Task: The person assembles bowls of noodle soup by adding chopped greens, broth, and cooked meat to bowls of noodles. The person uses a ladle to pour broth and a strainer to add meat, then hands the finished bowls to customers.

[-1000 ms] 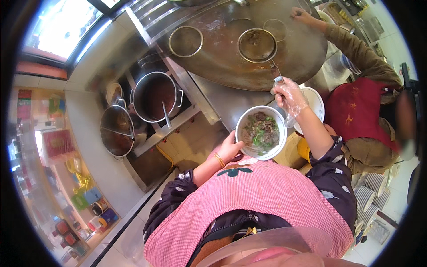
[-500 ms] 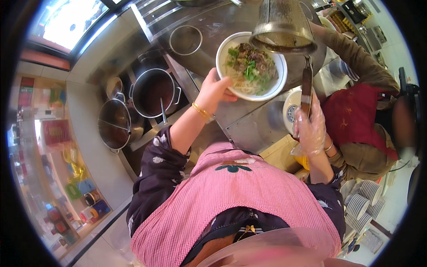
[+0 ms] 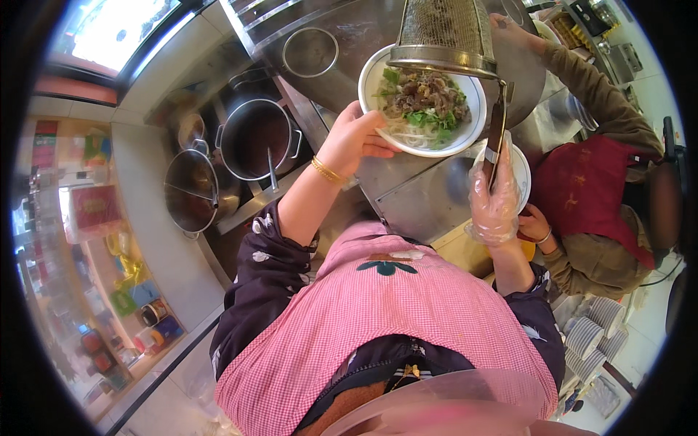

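Note:
My left hand [image 3: 356, 138] grips the left rim of a white bowl [image 3: 477, 109], thumb on top and fingers beneath. Noodles [image 3: 408, 132], brown meat pieces [image 3: 429, 94] and chopped greens [image 3: 430, 120] fill it. In a clear plastic glove, my right hand [image 3: 496, 203] is closed round the dark handle of a metal noodle strainer [image 3: 445, 33]. Its mouth faces down over the bowl's far side and hides part of it. I cannot tell whether strainer and bowl touch. Another white bowl [image 3: 521, 174] is partly hidden behind my right hand.
At right, a co-worker in a red apron [image 3: 582, 192] has one hand [image 3: 534, 221] by the second bowl and the other [image 3: 509, 30] beyond the strainer. Two pots [image 3: 258, 138] [image 3: 190, 192] stand at left. A round opening [image 3: 310, 52] lies in the steel worktop. Stacked bowls [image 3: 584, 338] are lower right.
The held bowl has moved slightly right, and the strainer has shifted left and up. The second bowl, earlier showing its patterned outside, now shows its inner side.

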Tool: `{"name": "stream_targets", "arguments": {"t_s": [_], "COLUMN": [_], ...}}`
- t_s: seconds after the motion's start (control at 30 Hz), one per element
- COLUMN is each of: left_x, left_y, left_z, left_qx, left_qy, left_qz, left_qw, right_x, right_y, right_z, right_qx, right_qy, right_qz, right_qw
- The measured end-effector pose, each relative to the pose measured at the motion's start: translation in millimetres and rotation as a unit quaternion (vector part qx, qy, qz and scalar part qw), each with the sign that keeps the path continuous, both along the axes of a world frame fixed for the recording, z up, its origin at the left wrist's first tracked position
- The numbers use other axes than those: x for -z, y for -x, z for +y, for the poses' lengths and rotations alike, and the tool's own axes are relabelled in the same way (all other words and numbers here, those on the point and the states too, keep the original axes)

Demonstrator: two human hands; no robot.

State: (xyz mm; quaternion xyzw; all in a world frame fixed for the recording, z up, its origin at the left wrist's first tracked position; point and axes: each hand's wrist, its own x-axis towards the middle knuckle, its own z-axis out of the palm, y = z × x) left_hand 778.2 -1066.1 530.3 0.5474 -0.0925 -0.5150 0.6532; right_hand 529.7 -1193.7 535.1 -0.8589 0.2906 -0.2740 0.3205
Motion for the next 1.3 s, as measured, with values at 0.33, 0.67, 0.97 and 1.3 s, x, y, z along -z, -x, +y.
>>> {"name": "stream_targets", "arguments": {"t_s": [0.33, 0.67, 0.97, 1.3], "left_x": [-9.2, 31.9, 74.0, 100.8], "left_y": [-2.2, -0.6, 30.1, 57.1], "left_z": [7.6, 64.6, 209.5, 239.7], "left_qx": [-0.016, -0.076, -0.168, -0.211], "left_qy": [0.022, -0.011, -0.083, -0.117], "left_qz": [0.005, -0.034, -0.036, -0.026], "left_qw": [1.000, 0.996, 0.982, 0.970], "right_x": [16.4, -79.1, -44.7, 12.1], "right_y": [-14.8, -5.9, -86.6, -256.2], "right_z": [-6.7, 4.0, -3.3, 119.1], "right_qx": [-0.005, -0.012, -0.157, 0.025], "right_qy": [0.056, -0.532, -0.697, -0.911], "right_qz": [-0.057, -0.090, -0.096, -0.195], "right_qw": [0.997, 0.842, 0.694, 0.363]}}
